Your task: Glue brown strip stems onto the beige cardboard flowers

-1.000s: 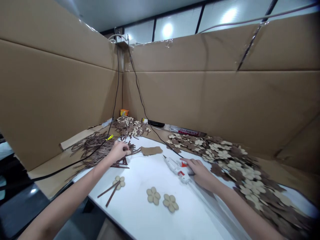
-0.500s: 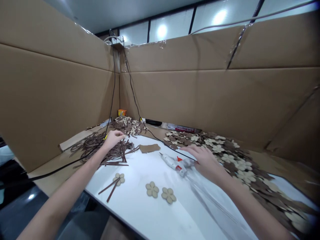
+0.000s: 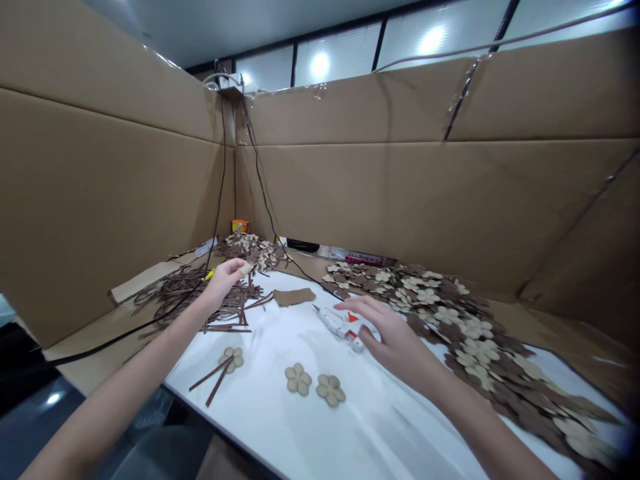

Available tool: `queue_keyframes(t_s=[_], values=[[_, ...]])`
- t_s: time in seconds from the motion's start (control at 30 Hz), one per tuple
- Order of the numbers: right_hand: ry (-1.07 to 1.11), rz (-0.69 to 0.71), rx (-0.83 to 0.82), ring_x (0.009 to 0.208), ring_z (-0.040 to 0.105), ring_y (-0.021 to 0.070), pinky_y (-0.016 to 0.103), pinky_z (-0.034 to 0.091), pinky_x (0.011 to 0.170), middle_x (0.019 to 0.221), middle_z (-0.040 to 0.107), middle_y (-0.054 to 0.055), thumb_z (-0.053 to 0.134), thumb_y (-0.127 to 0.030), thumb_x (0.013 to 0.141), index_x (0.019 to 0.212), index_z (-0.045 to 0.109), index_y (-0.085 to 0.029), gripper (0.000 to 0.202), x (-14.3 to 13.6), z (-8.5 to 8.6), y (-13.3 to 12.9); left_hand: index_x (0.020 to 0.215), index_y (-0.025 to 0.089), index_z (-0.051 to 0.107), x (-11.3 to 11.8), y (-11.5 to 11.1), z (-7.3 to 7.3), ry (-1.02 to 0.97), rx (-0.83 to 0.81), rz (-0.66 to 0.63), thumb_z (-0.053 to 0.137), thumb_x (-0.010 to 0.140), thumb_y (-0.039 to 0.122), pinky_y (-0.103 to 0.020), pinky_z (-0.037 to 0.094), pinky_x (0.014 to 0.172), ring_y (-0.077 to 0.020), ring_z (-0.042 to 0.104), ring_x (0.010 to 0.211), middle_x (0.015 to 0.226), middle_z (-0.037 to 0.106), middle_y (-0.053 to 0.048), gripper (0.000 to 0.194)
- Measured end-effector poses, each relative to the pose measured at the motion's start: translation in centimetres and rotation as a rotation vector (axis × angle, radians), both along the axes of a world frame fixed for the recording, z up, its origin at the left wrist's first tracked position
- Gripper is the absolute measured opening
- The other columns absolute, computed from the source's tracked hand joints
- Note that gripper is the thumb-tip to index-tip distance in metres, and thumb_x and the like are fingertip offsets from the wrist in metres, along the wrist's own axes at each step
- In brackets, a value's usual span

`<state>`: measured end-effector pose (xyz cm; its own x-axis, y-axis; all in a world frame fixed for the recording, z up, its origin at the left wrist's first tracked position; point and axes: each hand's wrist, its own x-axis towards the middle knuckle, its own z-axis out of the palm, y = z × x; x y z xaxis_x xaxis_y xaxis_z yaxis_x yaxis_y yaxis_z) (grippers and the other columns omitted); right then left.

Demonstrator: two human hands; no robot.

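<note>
As left fingers [image 3: 235,264] apparently pinch beige piece [image 3: 246,269], right fingers [image 3: 364,307] parted, at glue gun [image 3: 332,321]

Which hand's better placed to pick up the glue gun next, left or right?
Right, I'd say. The right hand is open at the glue gun. The left hand is farther off, over the brown strips, and seems to pinch a small pale piece.

Closed in by tall cardboard panels [image 3: 390,207], with an orange box [image 3: 240,226] near their corner, a red-labelled plastic packet [image 3: 364,258] along the back, and bright windows [image 3: 340,60] above.
</note>
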<state>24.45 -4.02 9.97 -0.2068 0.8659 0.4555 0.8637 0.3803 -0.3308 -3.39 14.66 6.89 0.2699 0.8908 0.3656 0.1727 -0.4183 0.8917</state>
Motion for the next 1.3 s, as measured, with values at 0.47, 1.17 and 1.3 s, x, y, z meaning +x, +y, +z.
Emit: queue_keyframes(t_s=[0.47,1.17,1.3], values=[[0.490,0.104,-0.061,0.077,0.066,0.0183,0.027,0.049,0.069,0.079,0.072,0.000,0.063,-0.037,0.077,0.077,0.071,-0.021,0.018,-7.1,3.5,0.4,0.066,0.014,0.060,4.1,-11.0,5.0,0.044,-0.138,-0.404,0.069,0.068,0.040,-0.018,0.030,0.049,-0.0082,0.042,0.054,0.056,0.048,0.004,0.027],[0.615,0.053,-0.322,0.043,0.035,0.0080,0.022,0.026,0.042,0.046,0.046,-0.004,0.060,-0.045,0.075,0.068,0.067,-0.016,0.031,-5.0,1.9,1.8,0.094,0.016,0.068,5.2,-12.2,2.3,-0.070,-0.249,-0.382,0.054,0.082,0.042,-0.028,0.043,0.074,-0.0222,0.057,0.094,0.097,0.066,-0.008,0.032],[0.708,0.068,-0.378,0.043,0.027,0.0071,0.024,0.022,0.043,0.046,0.040,-0.006,0.061,-0.049,0.074,0.067,0.067,-0.017,0.033,-4.9,1.0,2.2,0.092,0.015,0.071,5.2,-11.9,1.5,-0.125,-0.355,-0.426,0.058,0.080,0.040,-0.032,0.040,0.085,-0.0250,0.059,0.101,0.097,0.070,-0.010,0.031]])
